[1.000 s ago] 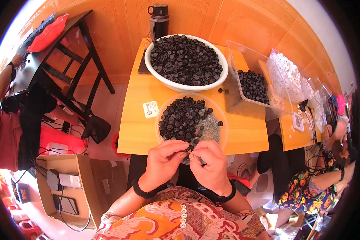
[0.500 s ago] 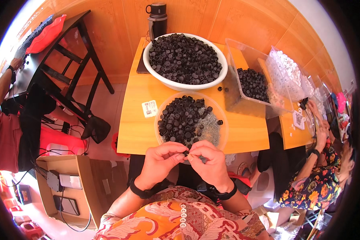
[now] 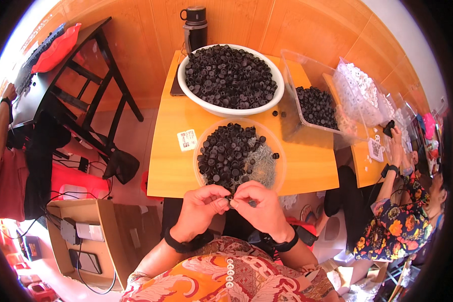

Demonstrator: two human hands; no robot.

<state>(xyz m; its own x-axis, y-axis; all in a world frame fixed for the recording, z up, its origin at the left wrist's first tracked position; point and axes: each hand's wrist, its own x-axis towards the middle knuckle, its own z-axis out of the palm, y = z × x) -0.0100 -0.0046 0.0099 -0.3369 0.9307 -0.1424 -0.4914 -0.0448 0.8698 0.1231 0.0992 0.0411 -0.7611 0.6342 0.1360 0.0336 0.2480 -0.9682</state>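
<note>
My left hand [image 3: 200, 210] and my right hand [image 3: 260, 206] meet at the near rim of a round clear bowl [image 3: 281, 173]. Thumbs and forefingers of both are pinched together on a small dark cap [image 3: 230, 198], mostly covered by the fingertips. Inside the bowl, loose black caps [image 3: 224, 153] fill the left side, and a heap of thin silvery metal pieces [image 3: 262, 166] lies on the right. Beyond it stands a big white basin [image 3: 194, 102], heaped with similar black caps [image 3: 231, 75].
A clear plastic bin [image 3: 307, 135] with black caps stands right of the basin. A white label [image 3: 187, 140] lies left of the bowl; a dark flask [image 3: 195, 30] stands behind. Co-workers sit at both sides. An open cardboard box [image 3: 110, 241] is at lower left.
My hands have dipped slightly toward me, still pinched together. The co-worker on the right has raised a hand holding something black; the left co-worker's arm has shifted.
</note>
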